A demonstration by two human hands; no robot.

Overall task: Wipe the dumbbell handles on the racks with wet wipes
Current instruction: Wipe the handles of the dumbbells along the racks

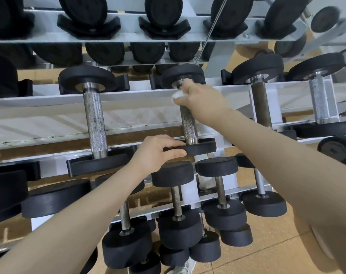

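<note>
A dumbbell with a knurled steel handle (188,123) lies across the middle tier of the white rack (49,99). My right hand (201,97) grips the far end of that handle with a crumpled white wet wipe (177,95) wrapped under its fingers. My left hand (158,152) holds the rim of the same dumbbell's near black head (201,148), fingers curled over its edge. To the left on the same tier sits another dumbbell with a speckled handle (94,117). Two more handles (261,103) lie to the right.
The upper tier holds several large black dumbbell heads (164,10) in black cradles. Smaller dumbbells (178,200) hang on the lowest tier below my hands. A thin metal rod (209,30) slants down in front of the rack. The tan floor (267,254) lies at the lower right.
</note>
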